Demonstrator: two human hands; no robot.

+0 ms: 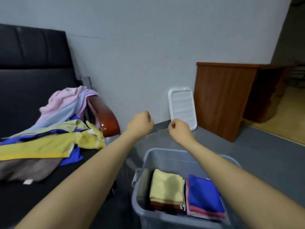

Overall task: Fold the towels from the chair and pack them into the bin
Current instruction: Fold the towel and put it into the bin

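On the left, the unfolded towels [49, 129] lie in a loose heap on the seat of the black chair [24, 63], some draped up over its red-brown armrest [107, 119]: pink and pale blue on top, yellow-green and blue in the middle, a grey-brown one lowest. They look light, limp and easily tangled, so pulling one free by the middle would likely drag its neighbours along. The better hold is a hem or two adjacent corners, such as the yellow edge nearest the armrest, so the cloth hangs flat for folding.

The left hand [140, 123] is held out in the air, just right of the armrest and apart from the heap, fingers curled into a fist and holding nothing. The right hand [179, 130] is beside it, near but not touching, also curled; motion blur makes it hard to be sure, but it appears empty too. Both forearms stretch forward, above the grey bin [165, 156].

In the bin on the floor, folded towels [166, 187] already sit in neat stacks, yellow beside blue over pink.
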